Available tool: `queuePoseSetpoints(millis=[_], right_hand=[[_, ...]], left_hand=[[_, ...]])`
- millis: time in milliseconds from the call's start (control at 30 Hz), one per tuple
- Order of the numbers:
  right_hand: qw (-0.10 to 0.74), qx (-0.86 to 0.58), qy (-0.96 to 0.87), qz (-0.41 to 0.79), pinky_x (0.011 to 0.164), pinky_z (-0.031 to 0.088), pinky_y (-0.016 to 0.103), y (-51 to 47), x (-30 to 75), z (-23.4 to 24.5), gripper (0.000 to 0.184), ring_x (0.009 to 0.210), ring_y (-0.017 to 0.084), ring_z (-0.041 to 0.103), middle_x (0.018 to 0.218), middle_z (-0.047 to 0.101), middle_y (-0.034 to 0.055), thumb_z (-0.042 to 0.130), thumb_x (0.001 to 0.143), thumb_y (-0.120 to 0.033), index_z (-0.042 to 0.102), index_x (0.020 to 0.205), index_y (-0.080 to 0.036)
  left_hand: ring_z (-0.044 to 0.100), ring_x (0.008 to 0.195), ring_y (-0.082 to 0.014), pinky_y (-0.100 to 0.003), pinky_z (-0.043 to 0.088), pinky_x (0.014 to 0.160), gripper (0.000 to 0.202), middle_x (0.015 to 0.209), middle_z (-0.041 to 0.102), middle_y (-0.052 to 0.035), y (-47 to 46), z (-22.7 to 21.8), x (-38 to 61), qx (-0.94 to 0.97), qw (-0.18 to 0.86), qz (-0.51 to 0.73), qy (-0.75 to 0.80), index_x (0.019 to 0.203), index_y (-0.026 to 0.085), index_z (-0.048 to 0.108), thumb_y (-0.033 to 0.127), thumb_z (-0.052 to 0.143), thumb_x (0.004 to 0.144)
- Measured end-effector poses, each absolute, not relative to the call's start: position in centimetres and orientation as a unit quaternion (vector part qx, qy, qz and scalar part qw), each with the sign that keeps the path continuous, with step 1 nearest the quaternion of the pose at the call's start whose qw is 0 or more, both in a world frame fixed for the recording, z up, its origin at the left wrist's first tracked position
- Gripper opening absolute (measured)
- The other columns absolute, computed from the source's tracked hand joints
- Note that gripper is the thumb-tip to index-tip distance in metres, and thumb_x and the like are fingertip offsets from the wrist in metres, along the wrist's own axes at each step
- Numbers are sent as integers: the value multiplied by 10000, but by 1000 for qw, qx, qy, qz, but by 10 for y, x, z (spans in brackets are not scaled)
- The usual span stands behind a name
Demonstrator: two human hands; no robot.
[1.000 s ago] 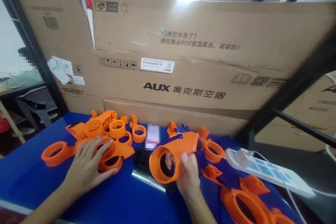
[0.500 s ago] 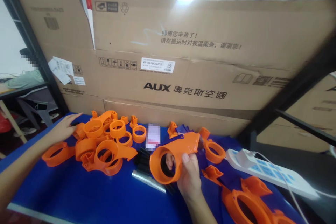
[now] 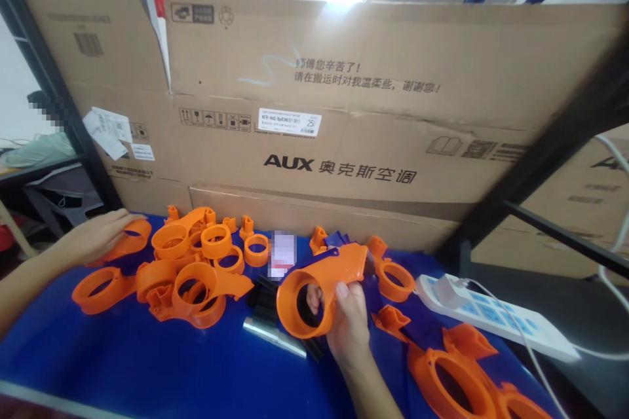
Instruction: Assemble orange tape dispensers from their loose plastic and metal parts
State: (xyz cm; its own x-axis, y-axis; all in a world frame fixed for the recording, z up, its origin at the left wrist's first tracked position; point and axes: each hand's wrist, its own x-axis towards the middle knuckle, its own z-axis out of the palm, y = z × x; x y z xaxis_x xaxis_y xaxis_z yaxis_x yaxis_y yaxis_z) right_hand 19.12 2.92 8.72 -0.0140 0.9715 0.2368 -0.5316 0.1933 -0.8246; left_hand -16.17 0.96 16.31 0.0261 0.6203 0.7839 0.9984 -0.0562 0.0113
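My right hand (image 3: 346,324) grips an orange plastic shell with a large round opening (image 3: 314,288), holding it upright over the blue table (image 3: 122,360); a fingertip shows through the opening. At the table's far left my left hand (image 3: 95,236) curls over an orange ring-shaped part (image 3: 128,239), lifted off the pile. A heap of similar orange rings and shells (image 3: 196,262) lies between my hands.
Large cardboard boxes (image 3: 344,118) wall off the back. A white power strip (image 3: 496,317) with a cable lies right. More orange shells (image 3: 457,376) sit at the front right. Black parts and a metal strip (image 3: 272,334) lie under the held shell.
My left hand left the pile in front of me, reached to the far left and took hold of an orange ring part. My right hand has kept the shell nearly still.
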Motion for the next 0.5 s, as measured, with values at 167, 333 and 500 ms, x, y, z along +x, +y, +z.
queuePoseSetpoints(millis=[167, 333, 500], right_hand=[[652, -283, -413, 570, 587, 490, 351, 31, 192, 84, 409, 640, 213, 613, 713, 608, -4, 747, 825, -553, 563, 1023, -246], [649, -284, -425, 564, 554, 457, 329, 34, 193, 80, 404, 615, 199, 595, 705, 610, -5, 749, 827, -556, 557, 989, -239], [659, -287, -420, 554, 620, 504, 364, 35, 193, 80, 396, 656, 209, 624, 755, 637, 11, 751, 827, -554, 563, 965, -234]], left_hand=[[533, 1215, -237, -487, 331, 1137, 607, 1338, 566, -26, 5, 191, -184, -643, 309, -314, -626, 1472, 181, 495, 455, 278, 975], [656, 1029, -186, -323, 503, 932, 430, 1153, 675, -16, -13, 193, -224, -720, 289, -278, -566, 1263, 213, 687, 325, 389, 975], [701, 1006, -244, -365, 570, 772, 551, 1178, 725, -28, -77, 142, -143, -823, 266, -268, -423, 1409, 403, 591, 182, 533, 907]])
